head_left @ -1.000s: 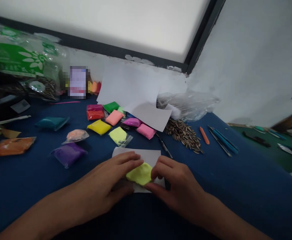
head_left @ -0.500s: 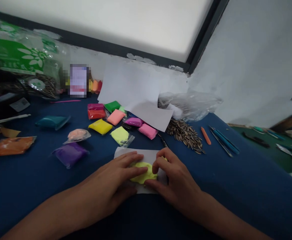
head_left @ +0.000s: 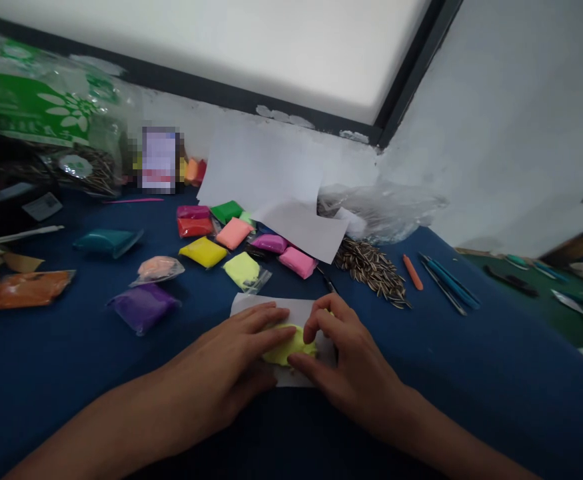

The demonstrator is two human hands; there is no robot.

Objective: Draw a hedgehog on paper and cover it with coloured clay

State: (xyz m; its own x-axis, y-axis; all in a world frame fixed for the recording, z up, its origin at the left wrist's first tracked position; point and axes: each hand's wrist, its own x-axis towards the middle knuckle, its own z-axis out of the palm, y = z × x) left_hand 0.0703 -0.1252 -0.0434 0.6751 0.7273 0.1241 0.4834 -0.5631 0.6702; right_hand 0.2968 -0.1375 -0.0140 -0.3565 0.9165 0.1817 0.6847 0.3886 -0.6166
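A flattened piece of bright yellow modelling clay [head_left: 286, 347] lies on a small white sheet of paper [head_left: 298, 379] at the table's near middle. My left hand [head_left: 238, 353] rests over the left part of the clay and paper, its fingers stretched out and the index fingertip on the clay. From the other side, my right hand [head_left: 344, 350] has its thumb and curled index finger closed on the clay's right edge. A bit of yellow also shows behind the right hand's fingers. The left thumb's tip is partly hidden at the paper's lower edge.
Behind the hands lie several clay packets, among them yellow [head_left: 204, 252], pink [head_left: 298, 261] and purple [head_left: 144, 307] ones. Sunflower seeds [head_left: 374, 270] are heaped at right, near an orange stick [head_left: 412, 272] and blue tweezers [head_left: 450, 280]. White paper sheets [head_left: 266, 160] lean at the back.
The right edge of the clay looks more uneven under my right fingers. Both hands stay in nearly the same place, and the whole view has shifted slightly.
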